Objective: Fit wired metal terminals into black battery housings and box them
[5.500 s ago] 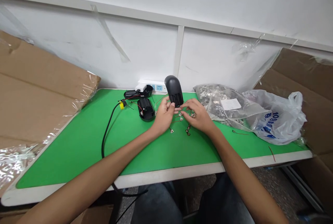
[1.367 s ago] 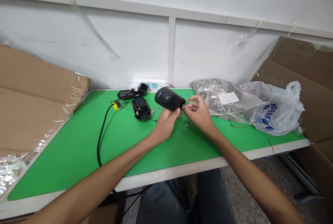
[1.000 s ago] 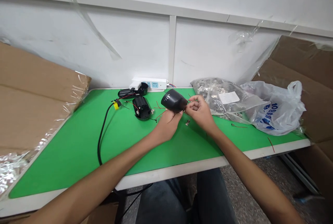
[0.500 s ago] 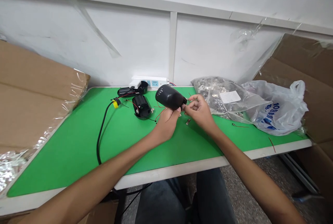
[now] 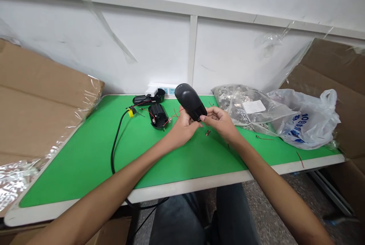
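Note:
A rounded black plastic housing is held tilted above the green mat. My left hand is closed around its lower left side, with some fingers hidden behind it. My right hand grips the housing's lower right end, thumb pressed near its open edge. Left of my hands, an open black casing with red wires lies on the mat. Behind that sits another black casing. A small copper-coloured metal piece lies below the held housing.
A white power strip stands against the wall. A black cable with a yellow piece runs over the table's front edge. At right lie a clear bag of metal parts and a white plastic bag. Cardboard flanks the left side.
The black housing has turned more upright, its lower end swinging down toward me. My right thumb now presses near its lower edge. Both hands still hold it.

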